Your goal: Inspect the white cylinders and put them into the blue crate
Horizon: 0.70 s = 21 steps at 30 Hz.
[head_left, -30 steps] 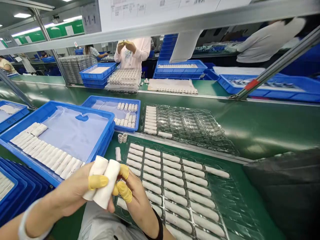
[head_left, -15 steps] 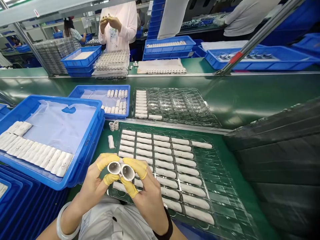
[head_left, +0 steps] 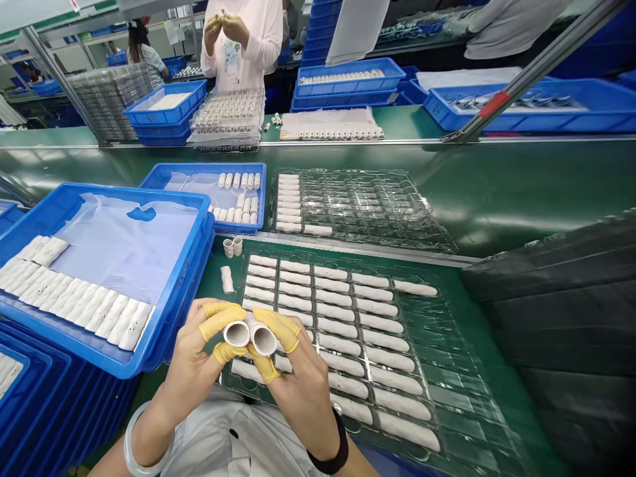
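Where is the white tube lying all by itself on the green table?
Find the big blue tray on the left of the green workbench. Just past its right side, beside a clear plastic tray, a short white tube lies below two tiny upright tubes. It lies flat and alone, in no tray.

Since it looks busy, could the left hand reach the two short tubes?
Probably yes: the left hand must release its white tube; only green bench and a loose tube lie before the short tubes.
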### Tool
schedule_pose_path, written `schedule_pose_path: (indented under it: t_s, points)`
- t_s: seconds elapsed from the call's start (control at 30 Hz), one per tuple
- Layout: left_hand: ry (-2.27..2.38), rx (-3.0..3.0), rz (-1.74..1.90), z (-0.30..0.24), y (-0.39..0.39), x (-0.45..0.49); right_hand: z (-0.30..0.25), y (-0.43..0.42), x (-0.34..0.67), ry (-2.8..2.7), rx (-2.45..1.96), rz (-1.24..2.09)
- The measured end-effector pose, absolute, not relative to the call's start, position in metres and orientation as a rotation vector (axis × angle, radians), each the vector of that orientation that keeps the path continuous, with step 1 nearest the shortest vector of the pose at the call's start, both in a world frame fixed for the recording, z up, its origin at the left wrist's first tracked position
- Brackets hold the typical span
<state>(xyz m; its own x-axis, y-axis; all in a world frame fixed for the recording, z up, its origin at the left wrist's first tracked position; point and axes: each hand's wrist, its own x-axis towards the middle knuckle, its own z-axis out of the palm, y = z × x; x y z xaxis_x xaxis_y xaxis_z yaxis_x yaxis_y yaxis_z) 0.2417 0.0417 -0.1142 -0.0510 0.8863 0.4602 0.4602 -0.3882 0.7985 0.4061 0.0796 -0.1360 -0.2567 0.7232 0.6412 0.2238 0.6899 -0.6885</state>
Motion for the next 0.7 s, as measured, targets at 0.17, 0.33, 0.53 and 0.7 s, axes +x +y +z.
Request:
schedule_pose_path:
  t_s: [0.17,0.33,0.53,0.7]
  points:
    - [1.424,1.797,1.420,-0.114,0.043,0.238,-0.136,0.080,0.403,-1.810,-0.765,0.559]
    - [1.428,1.753,1.403,-0.114,0.044,0.237,-0.138,0.081,0.402,-1.811,-0.781,0.580]
    - [1.392,1.347,1.339,-0.109,0.048,0.240,-0.132,0.087,0.410,-1.638,-0.840,1.155]
    - [0.991,0.455,1.195,-0.118,0.060,0.246,-0.126,0.094,0.414,-0.656,-0.720,2.273]
